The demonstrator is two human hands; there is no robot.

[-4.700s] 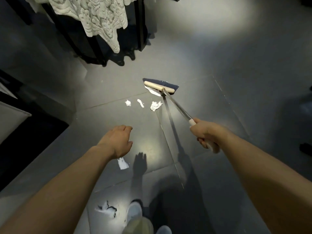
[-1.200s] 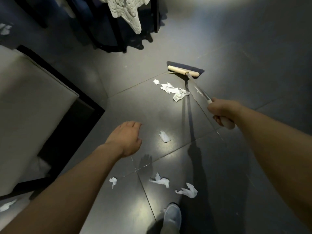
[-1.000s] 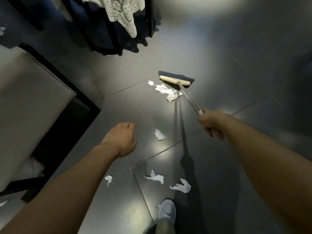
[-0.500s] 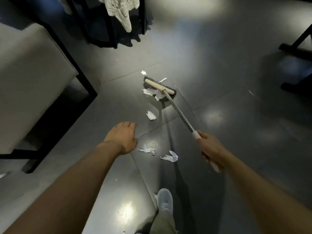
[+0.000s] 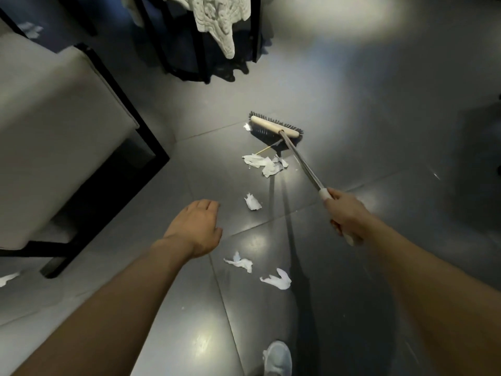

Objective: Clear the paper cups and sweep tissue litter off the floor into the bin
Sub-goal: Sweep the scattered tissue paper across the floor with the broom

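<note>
- One pale shoe (image 5: 278,356) sits at the bottom edge of my feed, on the grey tiled floor (image 5: 189,335).
- Just ahead of it lie two bits of litter: the nearest tissue scrap (image 5: 276,279), and a second tissue scrap (image 5: 238,263) close on its left.
- My left hand (image 5: 195,226) hovers palm down over the tiles, fingers loosely bent, with nothing in it.
- My right hand (image 5: 345,215) is wrapped round the white grip of the broom handle (image 5: 303,164), which slants away forward and to the left.
- A lone tissue scrap (image 5: 252,202) lies between the two hands, slightly farther out.
- Beyond it, the crumpled tissue pile (image 5: 264,164) rests on the near side of the broom head (image 5: 275,127), with a thin yellow stick (image 5: 263,150) between them.
- I see a wooden block with dark bristles on the broom head; I cannot tell if they touch the floor. A small white scrap (image 5: 246,127) sits at its left end.
- To the left stands a pale cushioned seat (image 5: 54,118) on a black frame (image 5: 151,142), with a stray scrap (image 5: 8,278) at the far left edge.
- Farthest off, a lace cloth (image 5: 217,20) hangs from a dark stand (image 5: 200,63).
</note>
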